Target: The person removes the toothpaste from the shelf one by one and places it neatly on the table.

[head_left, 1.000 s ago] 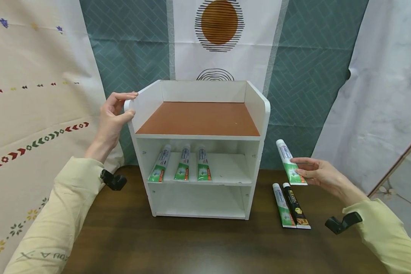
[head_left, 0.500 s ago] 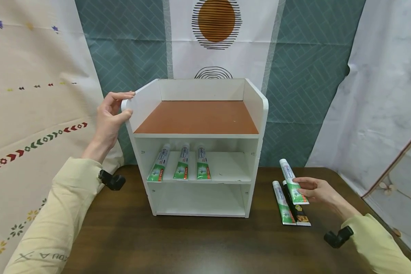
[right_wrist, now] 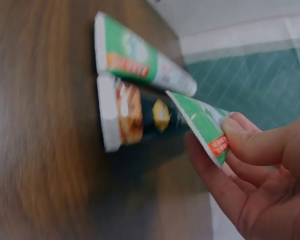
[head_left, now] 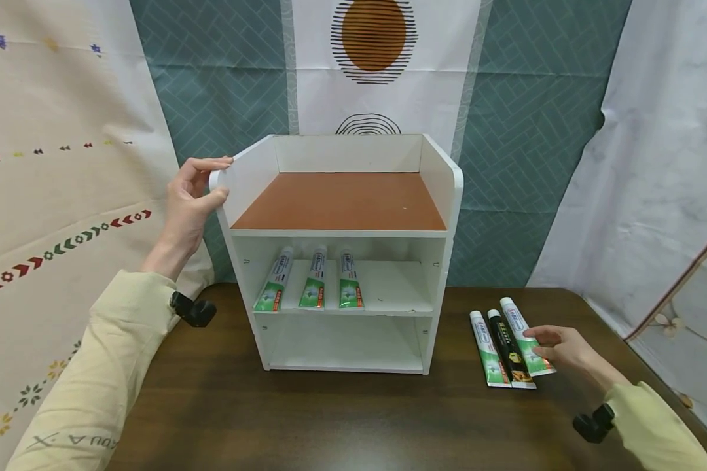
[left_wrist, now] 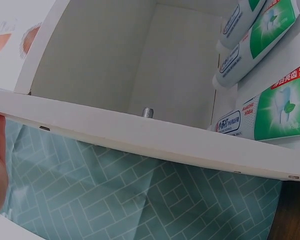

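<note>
My left hand [head_left: 188, 206] grips the upper left side panel of a white shelf unit [head_left: 338, 234], thumb in front and fingers over the edge. With my right hand [head_left: 568, 350] I pinch a green-and-white toothpaste tube [head_left: 525, 337] between thumb and fingers, to the right of a black toothpaste tube [head_left: 509, 350]. In the right wrist view the held tube's flat end is tilted over the table. A second green-and-white tube [head_left: 489, 350] lies left of the black one. Three more green-and-white tubes [head_left: 315, 280] lie side by side on the middle shelf, toward its left.
The shelf unit has a brown top board [head_left: 342, 201] and a bottom compartment [head_left: 342, 343]. It stands on a dark wooden table [head_left: 330, 418]. Patterned cloths hang behind and at both sides, and a framed panel [head_left: 695, 314] leans at the far right.
My right hand has lowered its toothpaste tube from above the two tubes on the table and shifted it rightward, beside the black one. My left hand stays on the shelf unit.
</note>
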Motion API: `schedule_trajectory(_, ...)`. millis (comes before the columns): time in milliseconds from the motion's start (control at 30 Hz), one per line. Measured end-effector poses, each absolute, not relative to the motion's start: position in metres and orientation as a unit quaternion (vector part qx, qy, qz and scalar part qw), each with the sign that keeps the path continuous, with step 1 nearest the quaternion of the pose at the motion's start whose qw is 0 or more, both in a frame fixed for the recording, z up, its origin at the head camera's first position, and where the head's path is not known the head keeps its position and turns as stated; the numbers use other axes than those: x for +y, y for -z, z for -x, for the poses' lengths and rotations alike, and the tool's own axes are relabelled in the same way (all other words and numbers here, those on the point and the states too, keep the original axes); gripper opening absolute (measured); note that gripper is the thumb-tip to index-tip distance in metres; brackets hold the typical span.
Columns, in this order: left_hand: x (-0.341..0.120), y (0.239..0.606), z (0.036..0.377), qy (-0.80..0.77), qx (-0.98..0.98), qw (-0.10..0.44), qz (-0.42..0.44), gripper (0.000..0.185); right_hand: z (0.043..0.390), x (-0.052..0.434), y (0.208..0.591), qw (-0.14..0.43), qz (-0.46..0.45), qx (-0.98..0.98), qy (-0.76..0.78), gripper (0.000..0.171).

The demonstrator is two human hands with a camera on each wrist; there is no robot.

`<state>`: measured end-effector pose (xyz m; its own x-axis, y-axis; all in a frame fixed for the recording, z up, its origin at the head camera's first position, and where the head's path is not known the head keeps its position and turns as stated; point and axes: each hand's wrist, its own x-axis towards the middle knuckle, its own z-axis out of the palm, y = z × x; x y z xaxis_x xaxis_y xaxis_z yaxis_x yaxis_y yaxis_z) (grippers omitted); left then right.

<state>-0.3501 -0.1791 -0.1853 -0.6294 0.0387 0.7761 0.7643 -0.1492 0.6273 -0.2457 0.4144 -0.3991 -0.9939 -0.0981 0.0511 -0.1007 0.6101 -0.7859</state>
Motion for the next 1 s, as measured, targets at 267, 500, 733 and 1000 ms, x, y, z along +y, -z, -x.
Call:
schedule_trajectory(267, -0.181, 0.186, 0.351, 0.671, -0.604, 0.271, 0.335, 0.031, 0.248, 0.428, 0.41, -0.007, -0.066, -0.905, -0.421, 0.032)
schedule_trajectory(500, -0.18, 0.186, 0.351, 0.673, -0.603, 0.266, 0.335, 0.03, 0.25, 0.436, 0.422, -0.009, -0.064, -0.9, -0.43, 0.03)
schedule_trajectory(733, -0.179, 0.186, 0.352, 0.673, -0.604, 0.261, 0.339, 0.031, 0.25, 0.439, 0.432, 0.014, -0.065, -0.911, -0.407, 0.029)
schedule_trajectory(1000, -0.181, 0.186, 0.351, 0.677, -0.598, 0.263, 0.338, 0.031, 0.254, 0.436, 0.432, 0.03, -0.093, -0.919, -0.381, 0.028)
